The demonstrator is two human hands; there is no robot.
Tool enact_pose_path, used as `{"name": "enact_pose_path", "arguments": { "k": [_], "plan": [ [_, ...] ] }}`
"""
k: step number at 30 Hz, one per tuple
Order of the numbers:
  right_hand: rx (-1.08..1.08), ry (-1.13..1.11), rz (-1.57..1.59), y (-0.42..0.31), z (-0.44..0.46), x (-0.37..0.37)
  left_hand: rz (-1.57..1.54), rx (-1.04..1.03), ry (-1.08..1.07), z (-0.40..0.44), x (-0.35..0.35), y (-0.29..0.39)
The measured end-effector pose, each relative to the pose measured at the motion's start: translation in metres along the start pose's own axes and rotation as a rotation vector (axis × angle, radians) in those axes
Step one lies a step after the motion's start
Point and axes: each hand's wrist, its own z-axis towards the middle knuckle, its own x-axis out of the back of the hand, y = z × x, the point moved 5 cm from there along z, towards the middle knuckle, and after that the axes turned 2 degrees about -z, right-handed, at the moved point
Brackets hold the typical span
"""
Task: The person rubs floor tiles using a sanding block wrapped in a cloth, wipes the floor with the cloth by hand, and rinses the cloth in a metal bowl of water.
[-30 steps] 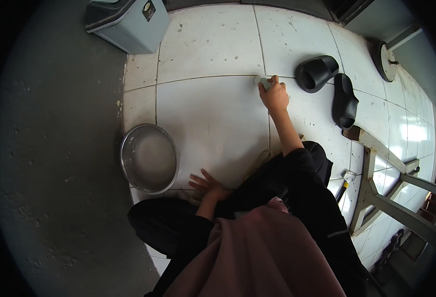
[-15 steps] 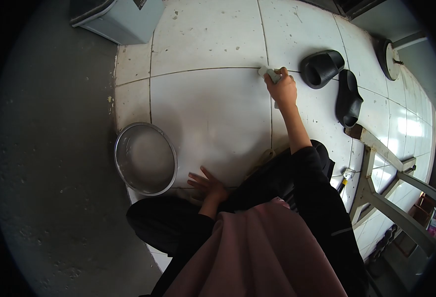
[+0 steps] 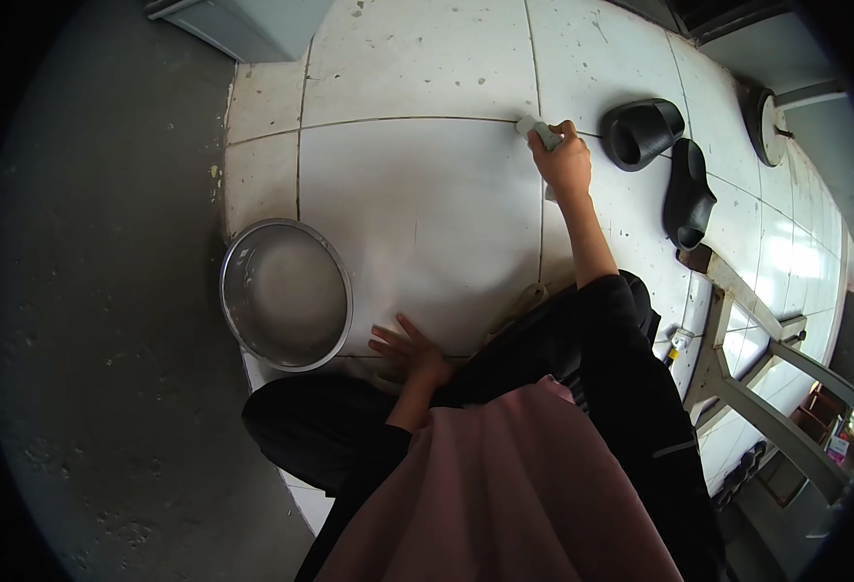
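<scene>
My right hand (image 3: 565, 164) is closed round a pale grey-green block (image 3: 544, 134), pressed near a corner where the grout lines of the white tiled floor (image 3: 427, 213) meet. My left hand (image 3: 414, 354) lies with its fingers spread on the tile close to my crossed legs. Left of it stands a round metal basin (image 3: 287, 295), with what looks like a shallow cloudy liquid inside. Part of a light object shows beside my right wrist, too hidden to name.
Two black slippers (image 3: 642, 134) lie right of my right hand. A metal frame (image 3: 737, 388) stands at the right, a yellow-banded tool (image 3: 677, 346) beside it. At the top left is a grey bin (image 3: 262, 24); a round weight-like disc (image 3: 768, 127) leans at the upper right.
The view has shifted, so the bin sits higher in it. My right hand, still round the block, has moved slightly right along the grout line. My left hand stays on the floor.
</scene>
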Motion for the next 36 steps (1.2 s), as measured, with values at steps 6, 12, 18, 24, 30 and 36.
{"name": "enact_pose_path", "arguments": {
  "k": [6, 12, 18, 24, 30, 36],
  "plan": [
    [0.052, -0.003, -0.004, -0.001, -0.027, -0.001, -0.056, 0.005, -0.035, -0.010, 0.013, 0.009],
    [-0.007, 0.070, 0.001, -0.014, -0.017, -0.010, 0.036, 0.044, -0.003, -0.001, -0.002, -0.001],
    [0.054, 0.024, 0.119, -0.090, -0.050, -0.050, 0.036, -0.018, 0.009, 0.002, -0.006, -0.003],
    [0.152, -0.112, 0.093, -0.155, -0.064, -0.079, 0.009, 0.046, -0.038, -0.009, 0.009, 0.006],
    [0.077, 0.083, 0.007, -0.038, -0.034, -0.021, 0.027, -0.016, 0.001, -0.004, 0.002, 0.001],
    [-0.008, 0.123, -0.037, -0.024, -0.062, -0.009, 0.045, -0.064, 0.115, -0.002, -0.005, 0.000]
  ]
}}
